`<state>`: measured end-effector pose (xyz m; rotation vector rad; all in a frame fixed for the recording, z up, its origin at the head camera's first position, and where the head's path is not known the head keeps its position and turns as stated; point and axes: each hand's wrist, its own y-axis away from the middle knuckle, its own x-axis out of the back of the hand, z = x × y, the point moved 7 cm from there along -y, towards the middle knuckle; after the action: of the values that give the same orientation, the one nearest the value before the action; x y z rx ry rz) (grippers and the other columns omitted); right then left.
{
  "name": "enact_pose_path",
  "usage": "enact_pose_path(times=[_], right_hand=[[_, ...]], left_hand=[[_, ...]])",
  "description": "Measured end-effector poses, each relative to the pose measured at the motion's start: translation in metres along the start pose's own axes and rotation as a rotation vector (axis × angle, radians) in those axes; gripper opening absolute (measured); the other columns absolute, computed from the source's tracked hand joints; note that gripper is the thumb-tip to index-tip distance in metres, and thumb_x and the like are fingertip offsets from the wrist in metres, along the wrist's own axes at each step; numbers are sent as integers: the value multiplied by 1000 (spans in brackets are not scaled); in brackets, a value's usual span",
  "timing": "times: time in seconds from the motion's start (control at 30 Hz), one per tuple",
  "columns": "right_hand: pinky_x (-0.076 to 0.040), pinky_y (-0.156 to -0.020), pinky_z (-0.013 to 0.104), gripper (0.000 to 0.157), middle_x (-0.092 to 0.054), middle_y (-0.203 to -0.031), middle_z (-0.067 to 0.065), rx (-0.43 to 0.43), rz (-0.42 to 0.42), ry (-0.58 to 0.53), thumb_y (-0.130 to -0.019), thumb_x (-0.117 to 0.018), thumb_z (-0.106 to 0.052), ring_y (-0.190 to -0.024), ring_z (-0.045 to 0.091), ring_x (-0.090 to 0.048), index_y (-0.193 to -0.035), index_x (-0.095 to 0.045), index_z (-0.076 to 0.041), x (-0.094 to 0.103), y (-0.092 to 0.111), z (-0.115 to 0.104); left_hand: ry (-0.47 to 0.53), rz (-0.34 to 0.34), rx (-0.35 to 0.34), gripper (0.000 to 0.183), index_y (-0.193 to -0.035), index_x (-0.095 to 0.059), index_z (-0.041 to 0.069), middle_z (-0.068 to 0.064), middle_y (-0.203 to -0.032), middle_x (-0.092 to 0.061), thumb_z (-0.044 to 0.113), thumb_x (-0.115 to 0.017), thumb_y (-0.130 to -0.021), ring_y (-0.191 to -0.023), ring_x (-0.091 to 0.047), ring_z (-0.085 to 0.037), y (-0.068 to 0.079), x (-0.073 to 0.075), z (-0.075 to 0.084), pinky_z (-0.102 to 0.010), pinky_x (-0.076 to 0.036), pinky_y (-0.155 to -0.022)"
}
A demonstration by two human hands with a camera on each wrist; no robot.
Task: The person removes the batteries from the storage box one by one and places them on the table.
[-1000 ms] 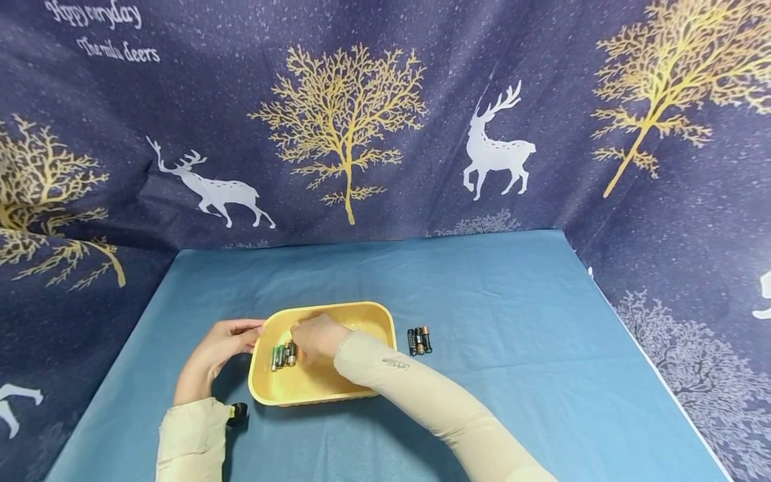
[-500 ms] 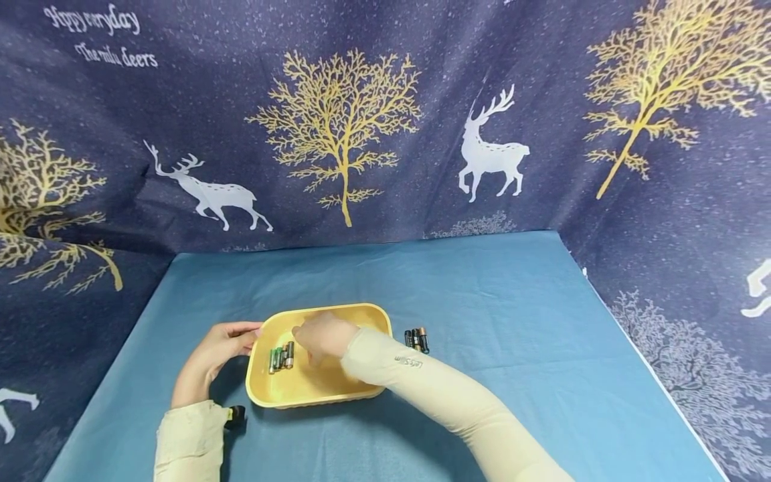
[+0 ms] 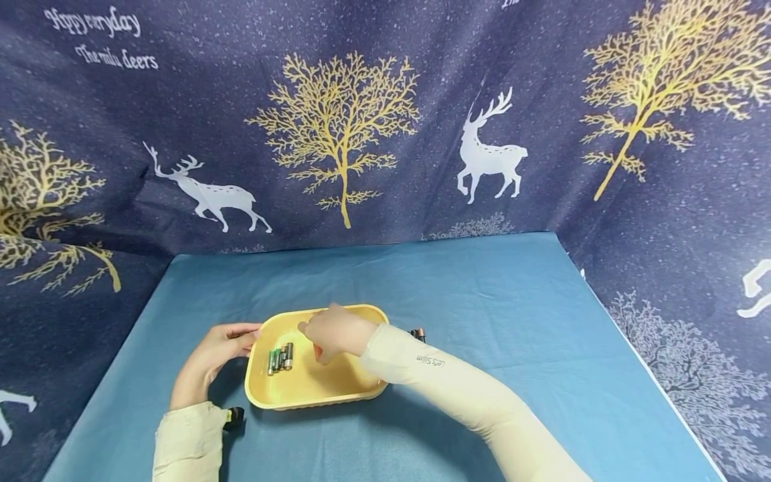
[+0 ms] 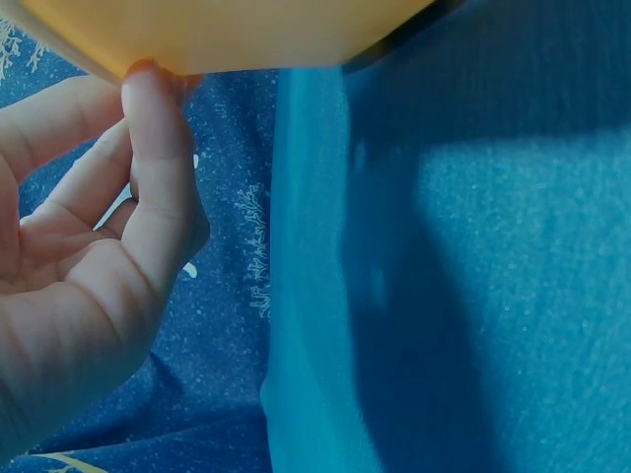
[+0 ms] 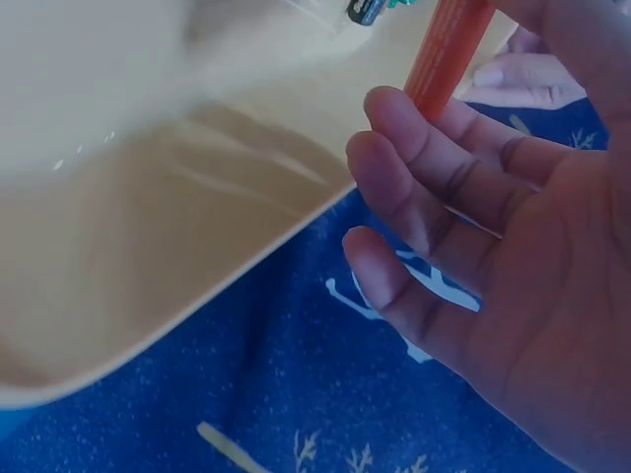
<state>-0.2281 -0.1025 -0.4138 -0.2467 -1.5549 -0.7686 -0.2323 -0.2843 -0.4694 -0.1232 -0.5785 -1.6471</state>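
Observation:
A yellow plastic basin (image 3: 319, 400) sits on the blue cloth, with several batteries (image 3: 281, 358) lined up at its left inside, some green and some dark. My left hand (image 3: 219, 351) pinches the basin's left rim; the left wrist view shows the thumb (image 4: 158, 128) against the wall. Over the basin's interior, my right hand (image 3: 340, 330) holds an orange battery (image 5: 449, 54) with fine print on its side. The battery's upper end is out of the right wrist view. The other right fingers are loosely bent.
More batteries (image 3: 417, 334) lie on the cloth to the right of the basin, partly hidden by the right sleeve (image 3: 458, 395). A dark fabric backdrop (image 3: 409, 201) with deer and trees rises behind the table and at both sides.
My right hand has moved rightward inside the basin, away from the batteries there, and the orange battery shows in it. The sleeve now covers more of the batteries outside. The left hand keeps its hold.

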Motion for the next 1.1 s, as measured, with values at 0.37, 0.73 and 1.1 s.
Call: enact_pose_path(times=[0.37,0.73,1.1], right_hand=[[-41,-83,31,32,-61,-74,-21,23,124,1,-77,-76,-37,-91,10,-61,-101,-59,-27,10,25,18],[-41,-79,31,43,-65,-98,-9,-23,179,-61,-77,-79,-37,-93,13,-59,-109,-56,-18,12,54,46],[-44,-91,41,39,-64,-92,-6,-81,215,-138,-78,-79,-32,-90,18,-60,-105,-55,-17,12,81,74]], left_hand=[[3,-10,8,46,-128,-55,-11,-15,-111,-67,21,-61,-96,-82,-65,-14,0,1,0,-33,-56,-75],[8,0,7,46,-128,-55,-12,-15,-110,-67,21,-62,-95,-81,-65,-14,-1,1,0,-32,-56,-74],[1,-13,9,46,-129,-54,-11,-18,-114,-66,20,-60,-96,-84,-65,-14,1,1,0,-34,-56,-76]])
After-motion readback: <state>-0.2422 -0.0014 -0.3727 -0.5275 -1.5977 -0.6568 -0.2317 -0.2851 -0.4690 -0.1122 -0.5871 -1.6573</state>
